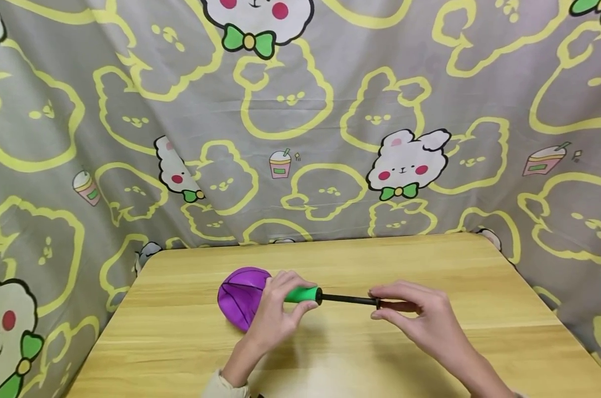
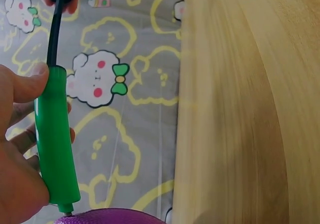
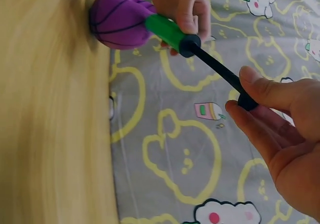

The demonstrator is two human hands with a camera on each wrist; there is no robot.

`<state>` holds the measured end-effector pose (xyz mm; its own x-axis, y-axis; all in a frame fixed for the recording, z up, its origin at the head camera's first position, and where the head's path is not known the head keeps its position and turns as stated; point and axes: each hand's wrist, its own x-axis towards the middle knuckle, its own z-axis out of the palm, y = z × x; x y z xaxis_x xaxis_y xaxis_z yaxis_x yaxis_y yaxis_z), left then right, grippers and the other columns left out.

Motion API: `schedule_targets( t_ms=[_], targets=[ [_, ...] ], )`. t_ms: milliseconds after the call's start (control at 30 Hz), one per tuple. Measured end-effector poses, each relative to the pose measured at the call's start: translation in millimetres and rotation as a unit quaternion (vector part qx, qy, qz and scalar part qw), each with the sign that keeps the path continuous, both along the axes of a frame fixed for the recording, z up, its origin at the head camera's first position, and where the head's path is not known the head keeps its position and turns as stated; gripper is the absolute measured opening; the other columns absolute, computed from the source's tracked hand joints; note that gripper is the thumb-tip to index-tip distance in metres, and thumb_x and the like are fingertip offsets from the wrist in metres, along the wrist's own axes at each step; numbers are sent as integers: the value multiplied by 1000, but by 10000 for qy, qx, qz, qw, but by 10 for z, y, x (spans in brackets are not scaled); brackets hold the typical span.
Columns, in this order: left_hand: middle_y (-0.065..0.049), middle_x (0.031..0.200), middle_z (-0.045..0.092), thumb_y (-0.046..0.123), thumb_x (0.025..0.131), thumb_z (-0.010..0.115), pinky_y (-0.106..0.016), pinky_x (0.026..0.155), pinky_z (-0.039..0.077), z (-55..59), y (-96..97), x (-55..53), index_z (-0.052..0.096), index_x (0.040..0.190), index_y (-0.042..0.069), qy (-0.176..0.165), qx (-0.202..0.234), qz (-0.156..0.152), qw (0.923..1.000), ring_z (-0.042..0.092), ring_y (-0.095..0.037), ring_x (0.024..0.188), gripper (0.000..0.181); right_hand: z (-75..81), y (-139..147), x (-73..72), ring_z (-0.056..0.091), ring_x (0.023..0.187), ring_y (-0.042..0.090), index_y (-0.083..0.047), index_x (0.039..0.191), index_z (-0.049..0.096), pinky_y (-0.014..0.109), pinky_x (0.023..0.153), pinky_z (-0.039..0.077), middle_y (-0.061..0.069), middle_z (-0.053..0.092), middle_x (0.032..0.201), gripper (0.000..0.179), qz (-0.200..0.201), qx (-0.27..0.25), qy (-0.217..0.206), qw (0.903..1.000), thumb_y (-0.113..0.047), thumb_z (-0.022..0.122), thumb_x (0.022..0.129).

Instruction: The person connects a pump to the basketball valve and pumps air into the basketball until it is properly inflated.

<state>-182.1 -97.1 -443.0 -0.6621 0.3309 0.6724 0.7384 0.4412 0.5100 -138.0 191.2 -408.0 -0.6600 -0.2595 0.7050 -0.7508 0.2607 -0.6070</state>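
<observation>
Closest thing to the camera is a pale sleeve [image 1: 227, 387], on the person's side of the green pump [image 1: 300, 294]. Just past it, the left hand [image 1: 278, 312] has its grip curled around the pump's barrel, thumb on one side and fingers round the other. The right hand [image 1: 430, 315] is off at the pump's right end, its grip pinching the black handle [image 3: 247, 103] between thumb and fingertips. A good stretch of black rod [image 1: 347, 299] shows between that handle and the barrel. So the pump itself lies roughly level between the two hands, above the table [image 1: 430, 260].

At the pump's left end there's a purple ball [image 1: 242, 296] with black lines, pretty saggy and creased. The pump's thin tip meets its skin; can't tell how deep it goes. Also can't tell if the ball actually touches the table.

Farthest back, beyond the pump and the table, hangs a grey cloth [image 1: 320, 221] with yellow outlines, white bunnies and pink cups.
</observation>
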Motion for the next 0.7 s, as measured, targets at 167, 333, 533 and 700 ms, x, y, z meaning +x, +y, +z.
schedule_targets(
  t_ms=[167, 333, 533, 700],
  targets=[
    [11, 100, 68, 23, 85, 84, -39, 83, 35, 4, 10, 1, 74, 104, 19, -92, -14, -14, 10000, 59, -11, 97, 22, -56, -102, -52, 74, 86, 15, -10, 107, 79, 28, 68, 59, 6, 77, 96, 40, 19, -121, -179, 9998, 7, 88, 71],
    [12, 100, 67, 24, 84, 84, -39, 86, 36, -1, 49, 12, 75, 103, 19, -274, 36, -19, 9996, 58, -10, 98, 22, -77, -196, -93, 75, 85, 19, -13, 105, 79, 29, 69, 59, 6, 77, 96, 39, 62, -149, -372, 9992, 5, 89, 72],
    [11, 100, 68, 24, 83, 85, -38, 86, 35, -12, 69, 23, 75, 103, 18, -219, 8, 30, 9998, 57, -10, 98, 23, -139, -354, -145, 76, 84, 19, -11, 103, 80, 29, 69, 59, 8, 77, 96, 35, 130, -254, -488, 9984, 4, 88, 72],
    [9, 101, 69, 23, 81, 86, -40, 87, 34, -28, 73, 22, 75, 104, 17, -212, -94, 14, 9997, 57, -12, 98, 26, -215, -498, -190, 76, 81, 20, -7, 101, 80, 29, 67, 59, 7, 77, 95, 32, 198, -343, -445, 9982, 4, 88, 72]
  ],
)
